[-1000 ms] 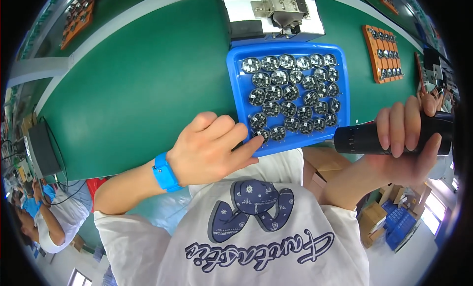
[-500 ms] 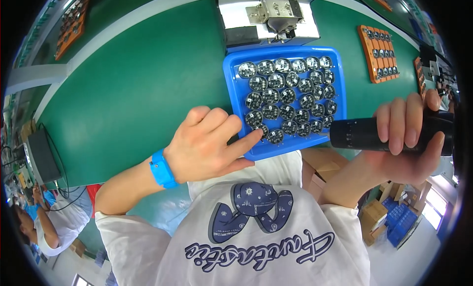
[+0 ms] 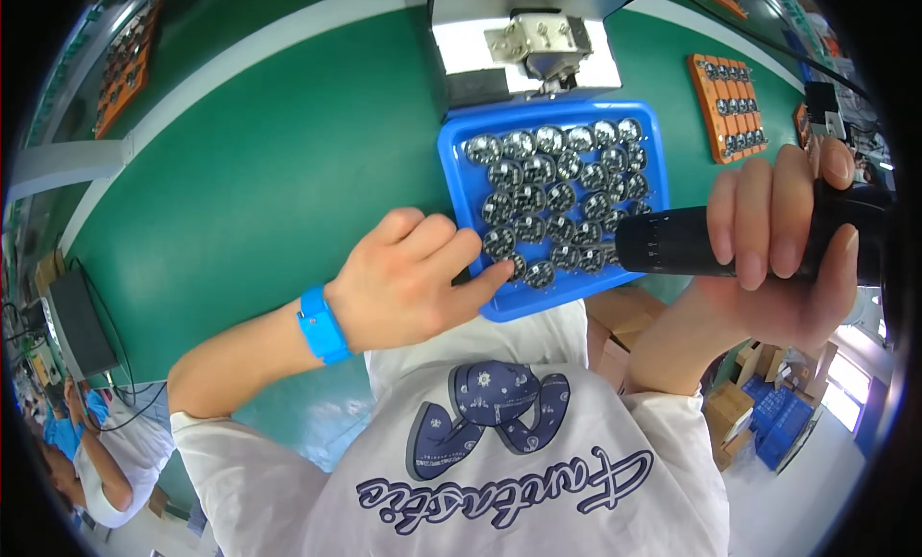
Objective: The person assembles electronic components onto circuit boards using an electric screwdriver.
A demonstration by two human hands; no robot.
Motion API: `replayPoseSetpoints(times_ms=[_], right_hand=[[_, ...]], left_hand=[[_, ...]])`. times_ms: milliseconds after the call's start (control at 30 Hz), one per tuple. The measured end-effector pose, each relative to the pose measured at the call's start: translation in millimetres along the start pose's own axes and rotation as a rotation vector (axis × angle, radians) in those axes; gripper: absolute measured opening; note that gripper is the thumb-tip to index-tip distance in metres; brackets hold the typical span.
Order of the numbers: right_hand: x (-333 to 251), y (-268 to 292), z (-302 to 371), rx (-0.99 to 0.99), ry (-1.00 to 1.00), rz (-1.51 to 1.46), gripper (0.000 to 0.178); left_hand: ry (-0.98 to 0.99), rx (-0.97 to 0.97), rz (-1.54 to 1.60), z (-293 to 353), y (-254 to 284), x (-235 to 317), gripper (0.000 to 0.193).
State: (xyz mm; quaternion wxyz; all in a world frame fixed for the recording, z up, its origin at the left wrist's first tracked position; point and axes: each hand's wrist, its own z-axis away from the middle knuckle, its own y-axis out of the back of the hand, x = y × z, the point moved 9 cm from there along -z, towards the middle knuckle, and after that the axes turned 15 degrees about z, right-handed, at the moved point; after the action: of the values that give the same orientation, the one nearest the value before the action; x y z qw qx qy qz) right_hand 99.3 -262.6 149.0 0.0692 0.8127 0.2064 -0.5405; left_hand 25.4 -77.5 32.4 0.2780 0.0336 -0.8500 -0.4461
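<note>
The tabletop (image 3: 288, 144) was deep green, and on it a bright blue tray (image 3: 576, 290) carried round parts (image 3: 529, 200) of black and glinting silver, flecked with white. White markings dotted the black cylindrical tool (image 3: 672, 240), while the wristband (image 3: 324, 326) was vivid sky blue and the rack (image 3: 709, 110) orange. The white shirt (image 3: 595, 442) bore a navy figure (image 3: 495, 394) with a pale bandana-like pattern, above dark, light-edged lettering (image 3: 504, 499).

We see bright light overall; the window (image 3: 847, 391) glares white, the discs (image 3: 497, 208) glint, and fisheye distortion bends the edges of the bench (image 3: 288, 154) (the corners fall black).
</note>
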Motion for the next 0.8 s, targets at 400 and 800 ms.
replayPoseSetpoints(times_ms=[400,800], right_hand=[[-10,-8,-71,0.335,0.215,0.525,0.043],[4,-39,-87,0.521,0.073,0.444,0.014]], left_hand=[[0.219,-0.023,0.145,4,-4,-4,0.055],[0.165,0.180,0.030,8,-3,2,0.042]])
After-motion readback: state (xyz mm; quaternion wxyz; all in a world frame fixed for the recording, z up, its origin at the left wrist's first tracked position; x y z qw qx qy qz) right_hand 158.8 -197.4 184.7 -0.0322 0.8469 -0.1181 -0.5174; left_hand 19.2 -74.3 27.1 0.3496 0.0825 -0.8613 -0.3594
